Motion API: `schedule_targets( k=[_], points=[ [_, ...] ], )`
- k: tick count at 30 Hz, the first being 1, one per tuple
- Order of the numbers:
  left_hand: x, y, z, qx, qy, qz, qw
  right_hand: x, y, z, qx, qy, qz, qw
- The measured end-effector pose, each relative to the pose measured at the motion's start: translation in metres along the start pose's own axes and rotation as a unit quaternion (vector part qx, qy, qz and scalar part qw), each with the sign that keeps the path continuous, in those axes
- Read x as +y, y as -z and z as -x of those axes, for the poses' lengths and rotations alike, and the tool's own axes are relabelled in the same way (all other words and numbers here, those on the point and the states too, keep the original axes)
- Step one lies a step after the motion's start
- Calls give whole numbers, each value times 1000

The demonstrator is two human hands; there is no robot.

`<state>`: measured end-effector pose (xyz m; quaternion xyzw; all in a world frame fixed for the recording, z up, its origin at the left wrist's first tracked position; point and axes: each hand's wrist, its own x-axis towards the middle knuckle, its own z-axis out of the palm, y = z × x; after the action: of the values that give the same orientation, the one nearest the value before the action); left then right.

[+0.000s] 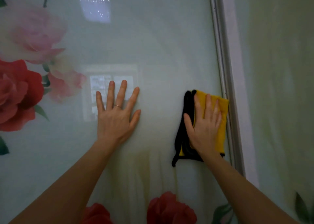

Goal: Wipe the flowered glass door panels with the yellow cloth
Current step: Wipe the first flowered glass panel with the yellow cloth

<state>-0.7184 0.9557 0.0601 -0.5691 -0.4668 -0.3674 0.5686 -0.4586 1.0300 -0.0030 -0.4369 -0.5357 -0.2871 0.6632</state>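
Note:
A pale green glass door panel [153, 45] printed with red and pink roses fills the view. My right hand [204, 123] presses a folded yellow cloth [221, 126] with black edging flat against the glass, close to the panel's right edge; its fingers are straight. My left hand [117, 111] lies flat on the glass with spread fingers, to the left of the cloth and apart from it. It holds nothing.
A light metal frame strip [226, 81] runs top to bottom just right of the cloth. Beyond it lies a second pale glass panel [280, 87]. Printed roses [18, 94] sit at the left edge and along the bottom.

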Motion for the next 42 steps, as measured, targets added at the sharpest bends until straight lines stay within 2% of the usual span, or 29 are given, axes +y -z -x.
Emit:
schedule_targets(
  k=[4, 11, 16, 20, 27, 30, 37, 42],
  points=[
    [1, 0, 1, -4, 1, -4, 1000, 9, 4, 57, -24, 15, 22, 999],
    [1, 1, 2, -3, 1, -22, 1000, -3, 3, -37, -28, 6, -18, 999],
    [1, -1, 1, 11, 4, -27, 1000, 5, -2, -8, 10, 14, 8, 1000],
    [3, -2, 1, 15, 7, -25, 1000, 14, -1, 26, 6, 40, 23, 999],
    [1, 0, 0, 4, 10, -46, 999, -1, -7, -29, 20, 45, 21, 999],
    [1, 1, 1, 6, 14, -44, 999, 2, -7, -17, 25, 61, 23, 998],
    [2, -2, 2, -2, 9, -22, 1000, 15, 7, 72, -16, 110, 14, 994],
    [0, -2, 2, 4, 9, -13, 1000, 11, 9, 46, -7, 87, -7, 996]
  ],
)
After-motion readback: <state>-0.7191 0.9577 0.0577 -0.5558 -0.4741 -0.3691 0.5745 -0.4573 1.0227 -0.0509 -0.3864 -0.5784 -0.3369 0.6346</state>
